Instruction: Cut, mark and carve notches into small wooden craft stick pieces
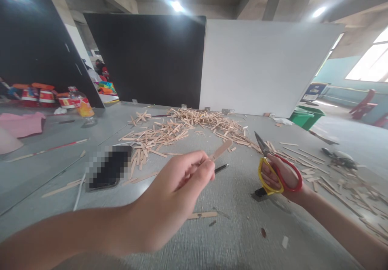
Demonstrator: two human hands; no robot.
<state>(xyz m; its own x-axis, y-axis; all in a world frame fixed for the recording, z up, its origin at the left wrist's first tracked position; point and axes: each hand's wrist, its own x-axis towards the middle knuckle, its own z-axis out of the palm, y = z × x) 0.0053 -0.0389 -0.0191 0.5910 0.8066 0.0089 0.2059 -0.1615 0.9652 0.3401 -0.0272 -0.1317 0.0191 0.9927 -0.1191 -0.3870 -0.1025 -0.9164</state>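
My left hand [182,185] is closed, pinching a flat wooden craft stick [222,149] between thumb and fingers, its rounded end pointing up and right. Just beyond that hand, a dark pen [222,168] lies partly hidden on the table. Off to the right, my right hand [275,175] is wrapped round a pair of scissors [266,148] with one yellow and one red handle loop. The scissor blades point up and away, well apart from the stick. Beneath my left hand lies a notched wooden piece [203,215].
Heaped craft sticks [194,120] spread across the grey table [236,237]. A blurred-out dark phone [110,167] with a white cable lies left. More wood strips [333,193] scatter right. Black and white panels [257,64] stand behind. A bottle [83,106] is far left, a green bin [306,116] right.
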